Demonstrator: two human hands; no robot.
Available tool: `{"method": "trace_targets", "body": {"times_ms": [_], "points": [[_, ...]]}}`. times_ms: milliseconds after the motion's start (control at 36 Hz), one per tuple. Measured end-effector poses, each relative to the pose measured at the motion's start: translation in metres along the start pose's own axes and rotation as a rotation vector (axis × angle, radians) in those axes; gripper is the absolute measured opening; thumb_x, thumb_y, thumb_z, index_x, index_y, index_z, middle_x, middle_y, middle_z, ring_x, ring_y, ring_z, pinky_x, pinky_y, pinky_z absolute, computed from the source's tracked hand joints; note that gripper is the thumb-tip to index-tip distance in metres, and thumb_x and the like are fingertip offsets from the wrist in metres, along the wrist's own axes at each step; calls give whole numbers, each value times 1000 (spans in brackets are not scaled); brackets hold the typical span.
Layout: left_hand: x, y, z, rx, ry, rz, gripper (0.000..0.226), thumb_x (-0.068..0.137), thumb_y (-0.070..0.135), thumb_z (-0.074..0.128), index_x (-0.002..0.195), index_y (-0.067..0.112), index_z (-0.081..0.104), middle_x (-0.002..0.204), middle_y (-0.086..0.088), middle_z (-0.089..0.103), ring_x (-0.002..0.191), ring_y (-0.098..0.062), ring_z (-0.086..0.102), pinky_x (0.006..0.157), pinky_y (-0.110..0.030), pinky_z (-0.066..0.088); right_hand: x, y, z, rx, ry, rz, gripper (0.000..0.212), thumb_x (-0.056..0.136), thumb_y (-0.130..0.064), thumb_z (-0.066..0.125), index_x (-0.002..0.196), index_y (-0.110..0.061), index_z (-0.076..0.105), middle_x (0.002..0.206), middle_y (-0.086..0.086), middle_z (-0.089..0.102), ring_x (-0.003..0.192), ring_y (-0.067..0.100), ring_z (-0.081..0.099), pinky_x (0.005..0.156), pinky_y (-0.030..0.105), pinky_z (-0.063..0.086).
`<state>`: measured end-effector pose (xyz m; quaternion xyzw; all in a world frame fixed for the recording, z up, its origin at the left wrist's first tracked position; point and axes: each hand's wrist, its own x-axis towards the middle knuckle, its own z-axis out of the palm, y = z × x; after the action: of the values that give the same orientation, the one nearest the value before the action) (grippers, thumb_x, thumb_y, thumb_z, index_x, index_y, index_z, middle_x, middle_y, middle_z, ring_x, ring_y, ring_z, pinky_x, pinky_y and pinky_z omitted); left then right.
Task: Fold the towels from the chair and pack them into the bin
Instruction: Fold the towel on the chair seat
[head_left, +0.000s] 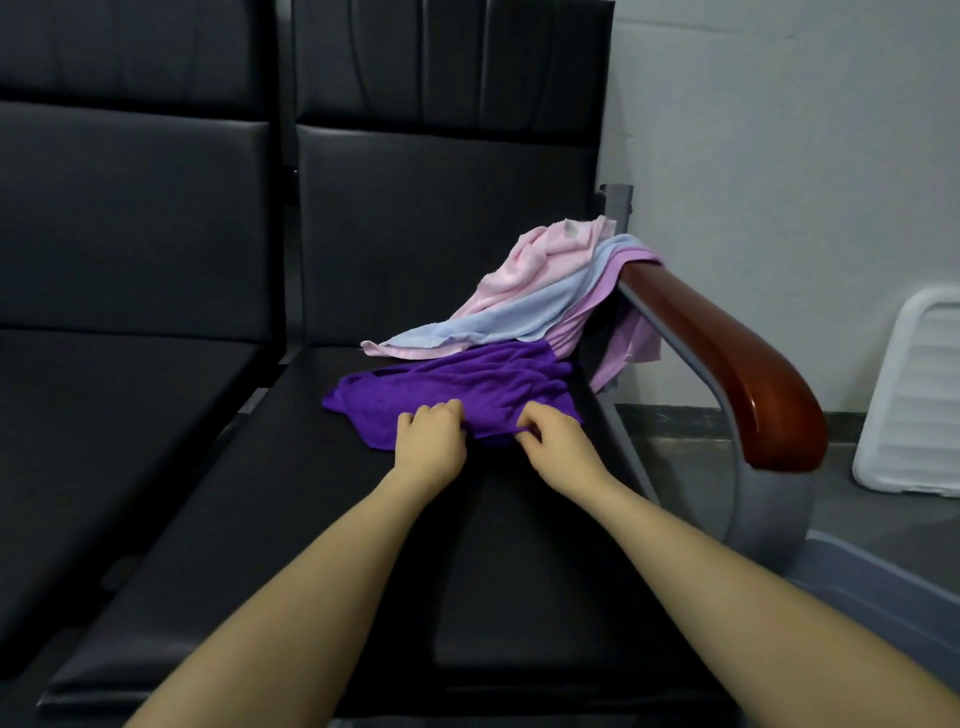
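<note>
Both hands are on the purple towel (457, 387), which lies rumpled on the black chair seat (311, 493), its far edge tucked under the heap of other towels. The left hand (428, 441) has its fingers (447, 410) curled down onto the near hem, and the right hand (558, 441) pinches a fold of the same hem just beside it. The towel looks light, soft and limp, a plush cloth that will sag and bunch, so it is best taken by its corners or hem and drawn taut. The pink towel (524, 265), blue towel (540, 306) and lilac towel (631, 338) drape over the wooden armrest (727, 353) and may slide off if the purple one is tugged from beneath them. A corner of what may be the bin (883, 587) shows at the lower right, with a white lid (919, 395) leaning against the wall
</note>
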<state>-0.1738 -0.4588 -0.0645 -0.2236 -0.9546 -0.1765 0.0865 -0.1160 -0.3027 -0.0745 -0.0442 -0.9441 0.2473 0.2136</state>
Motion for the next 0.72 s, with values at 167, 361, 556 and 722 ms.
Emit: {"method": "trace_targets", "body": {"times_ms": [167,361,556,722], "points": [[-14,19,-20,-287,85,41,43,84,12,51,127,14,47,127,-5,52,121,-23,43,101,-34,25,5,-32,-30,344,212,67,8,90,-3,53,88,-6,60,79,3,61,73,16,55,70,26,40],[-29,37,-32,-129,115,57,27,95,29,47,114,10,49,117,-7,55,110,-26,51,93,-37,32,5,-64,-62,543,211,68,18,96,-2,38,92,-11,53,88,2,57,83,13,52,74,19,41],[-44,38,-53,-321,205,-208,15,95,12,37,101,5,48,108,-16,62,101,-37,55,84,-40,37,-13,-69,-88,358,167,94,12,96,-14,46,103,-6,50,97,8,58,91,21,53,73,26,34],[-53,35,-78,-299,273,-278,34,98,7,28,128,-4,39,116,-19,59,106,-40,53,87,-41,37,-23,-66,-110,227,174,128,18,89,-7,48,106,-10,50,106,10,59,99,28,55,90,39,44]]}}
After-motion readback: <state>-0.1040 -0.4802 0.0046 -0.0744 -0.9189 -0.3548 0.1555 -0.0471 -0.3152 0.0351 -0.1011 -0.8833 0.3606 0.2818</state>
